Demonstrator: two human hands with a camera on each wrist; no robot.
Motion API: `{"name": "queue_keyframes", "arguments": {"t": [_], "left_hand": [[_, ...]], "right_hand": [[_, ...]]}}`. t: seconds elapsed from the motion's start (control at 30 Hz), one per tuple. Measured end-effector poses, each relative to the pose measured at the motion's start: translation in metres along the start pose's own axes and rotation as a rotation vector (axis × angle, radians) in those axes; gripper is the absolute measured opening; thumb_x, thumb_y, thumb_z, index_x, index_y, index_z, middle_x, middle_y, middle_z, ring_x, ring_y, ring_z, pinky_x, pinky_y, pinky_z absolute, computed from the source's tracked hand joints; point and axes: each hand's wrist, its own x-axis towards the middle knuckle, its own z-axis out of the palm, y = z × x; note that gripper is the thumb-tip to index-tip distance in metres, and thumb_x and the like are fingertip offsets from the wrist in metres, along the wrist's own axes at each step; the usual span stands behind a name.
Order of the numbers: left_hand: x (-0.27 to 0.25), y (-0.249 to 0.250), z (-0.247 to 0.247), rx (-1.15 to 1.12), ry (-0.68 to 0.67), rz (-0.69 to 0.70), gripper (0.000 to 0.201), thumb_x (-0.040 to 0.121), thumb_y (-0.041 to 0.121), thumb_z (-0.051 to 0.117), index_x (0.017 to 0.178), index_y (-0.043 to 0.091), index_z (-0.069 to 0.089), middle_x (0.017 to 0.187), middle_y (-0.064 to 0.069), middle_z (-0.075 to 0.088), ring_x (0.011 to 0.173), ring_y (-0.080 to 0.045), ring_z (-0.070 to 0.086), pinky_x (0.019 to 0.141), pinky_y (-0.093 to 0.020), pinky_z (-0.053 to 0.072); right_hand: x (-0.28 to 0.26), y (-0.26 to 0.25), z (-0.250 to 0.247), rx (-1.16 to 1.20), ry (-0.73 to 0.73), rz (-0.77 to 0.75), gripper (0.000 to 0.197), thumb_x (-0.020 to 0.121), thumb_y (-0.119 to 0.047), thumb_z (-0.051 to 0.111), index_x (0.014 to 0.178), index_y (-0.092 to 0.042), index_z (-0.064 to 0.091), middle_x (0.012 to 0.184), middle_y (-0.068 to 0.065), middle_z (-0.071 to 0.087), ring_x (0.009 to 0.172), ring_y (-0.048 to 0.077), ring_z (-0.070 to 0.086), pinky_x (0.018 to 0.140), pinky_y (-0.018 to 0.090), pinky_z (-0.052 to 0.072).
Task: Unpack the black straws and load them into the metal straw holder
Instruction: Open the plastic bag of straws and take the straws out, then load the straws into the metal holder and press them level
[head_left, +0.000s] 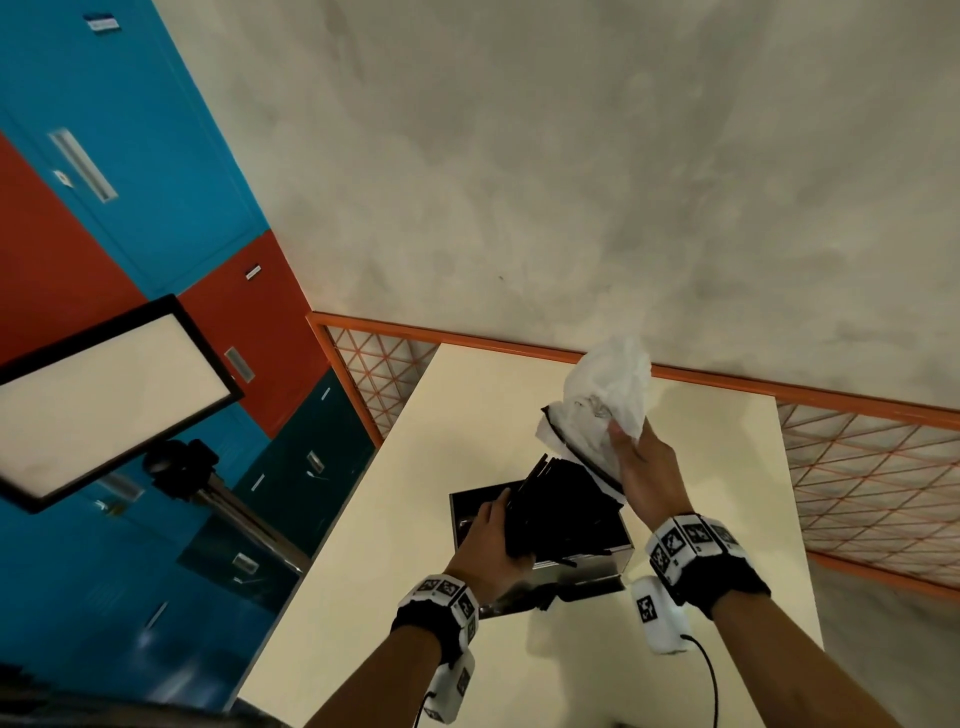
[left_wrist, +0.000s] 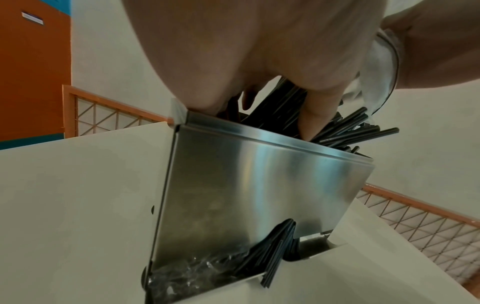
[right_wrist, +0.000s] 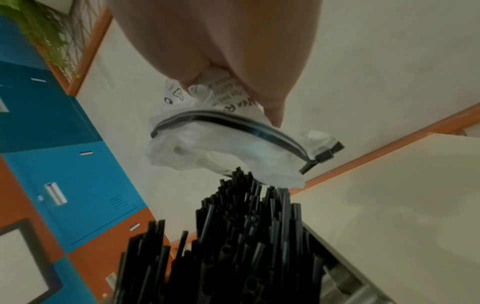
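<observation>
A thick bundle of black straws (head_left: 563, 506) leans out of the metal straw holder (head_left: 613, 564) on the cream table (head_left: 374, 597). My left hand (head_left: 493, 540) grips the bundle at the holder's top; its fingers (left_wrist: 319, 115) reach among the straws (left_wrist: 358, 127) above the steel wall (left_wrist: 259, 181). A few straws (left_wrist: 272, 253) poke out of the holder's bottom slot. My right hand (head_left: 641, 467) holds the crumpled white zip bag (head_left: 605, 395) lifted just above the straw tips (right_wrist: 246, 226); the bag's open mouth (right_wrist: 228, 148) faces down at them.
An orange lattice railing (head_left: 857, 467) runs behind and to the right of the table. Blue and red lockers (head_left: 130, 218) stand at the left, with a framed white board (head_left: 104, 395) on a stand close to the table's left side.
</observation>
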Motion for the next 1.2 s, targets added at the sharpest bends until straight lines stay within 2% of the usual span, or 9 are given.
{"name": "queue_keyframes", "arguments": {"t": [0.1, 0.2, 0.37, 0.47, 0.53, 0.73, 0.93, 1.07, 1.2], "left_hand": [[-0.001, 0.001, -0.001, -0.024, -0.01, -0.001, 0.102, 0.084, 0.034, 0.073, 0.161, 0.015, 0.009, 0.157, -0.006, 0.027, 0.144, -0.025, 0.035, 0.114, -0.034, 0.036], [-0.001, 0.002, -0.003, -0.04, -0.021, -0.012, 0.103, 0.083, 0.035, 0.073, 0.161, 0.016, 0.008, 0.158, -0.006, 0.026, 0.145, -0.026, 0.034, 0.116, -0.039, 0.036], [-0.001, 0.002, -0.004, -0.053, -0.018, -0.038, 0.099, 0.087, 0.037, 0.071, 0.161, 0.019, 0.008, 0.159, -0.005, 0.026, 0.146, -0.027, 0.032, 0.117, -0.041, 0.034], [-0.001, 0.002, -0.004, -0.086, -0.014, -0.059, 0.093, 0.092, 0.046, 0.067, 0.161, 0.02, 0.01, 0.16, -0.003, 0.025, 0.147, -0.025, 0.031, 0.118, -0.039, 0.032], [-0.002, 0.002, -0.004, -0.1, -0.004, -0.06, 0.088, 0.095, 0.052, 0.061, 0.161, 0.02, 0.012, 0.16, -0.003, 0.025, 0.147, -0.023, 0.031, 0.117, -0.036, 0.032], [-0.002, 0.012, -0.015, -0.158, 0.084, -0.042, 0.076, 0.1, 0.051, 0.053, 0.159, 0.018, 0.019, 0.161, -0.002, 0.028, 0.147, -0.018, 0.031, 0.118, -0.03, 0.028], [-0.004, 0.034, -0.032, -0.315, 0.179, 0.021, 0.061, 0.102, 0.047, 0.052, 0.155, 0.027, 0.029, 0.154, 0.008, 0.041, 0.142, -0.01, 0.038, 0.112, -0.024, 0.031], [-0.016, 0.046, -0.045, -0.511, 0.243, 0.073, 0.06, 0.094, 0.063, 0.052, 0.146, 0.036, 0.04, 0.137, 0.019, 0.058, 0.128, 0.0, 0.053, 0.108, -0.029, 0.042], [-0.031, 0.048, -0.058, -0.558, 0.314, 0.066, 0.039, 0.099, 0.044, 0.059, 0.136, 0.036, 0.047, 0.118, 0.015, 0.07, 0.107, 0.001, 0.066, 0.088, -0.018, 0.052]], "right_hand": [[0.001, 0.0, -0.006, -0.02, -0.003, 0.003, 0.043, 0.104, -0.036, 0.042, 0.144, -0.021, 0.045, 0.113, 0.002, 0.059, 0.103, 0.022, 0.056, 0.086, 0.026, 0.039], [0.001, -0.004, -0.016, 0.004, 0.075, 0.019, 0.042, 0.105, -0.033, 0.043, 0.143, -0.016, 0.047, 0.113, 0.004, 0.059, 0.099, 0.019, 0.054, 0.083, 0.024, 0.037], [0.005, -0.008, -0.03, 0.028, 0.093, 0.03, 0.042, 0.104, -0.035, 0.045, 0.14, -0.014, 0.051, 0.113, 0.003, 0.059, 0.106, 0.024, 0.057, 0.084, 0.026, 0.037], [0.009, -0.007, -0.036, 0.077, 0.144, 0.036, 0.041, 0.103, -0.036, 0.047, 0.134, -0.011, 0.055, 0.116, 0.01, 0.064, 0.101, 0.025, 0.059, 0.082, 0.028, 0.038], [0.009, -0.007, -0.037, 0.071, 0.116, 0.04, 0.04, 0.103, -0.038, 0.046, 0.134, -0.014, 0.056, 0.119, 0.013, 0.065, 0.103, 0.028, 0.06, 0.082, 0.03, 0.039], [0.008, -0.015, -0.032, 0.188, 0.138, 0.022, 0.037, 0.102, -0.038, 0.049, 0.13, -0.016, 0.059, 0.117, 0.005, 0.066, 0.106, 0.024, 0.062, 0.087, 0.032, 0.045], [0.006, -0.019, -0.007, 0.301, 0.025, 0.041, 0.035, 0.099, -0.048, 0.05, 0.112, -0.022, 0.069, 0.105, 0.0, 0.075, 0.098, 0.02, 0.071, 0.089, 0.043, 0.055], [-0.002, -0.024, 0.012, 0.453, -0.079, 0.161, 0.03, 0.102, -0.033, 0.051, 0.109, -0.011, 0.071, 0.1, 0.01, 0.076, 0.097, 0.031, 0.071, 0.088, 0.044, 0.056], [-0.014, -0.025, 0.042, 0.512, -0.203, 0.245, 0.032, 0.101, -0.03, 0.053, 0.104, -0.006, 0.073, 0.1, 0.018, 0.075, 0.097, 0.038, 0.071, 0.092, 0.051, 0.054]]}}
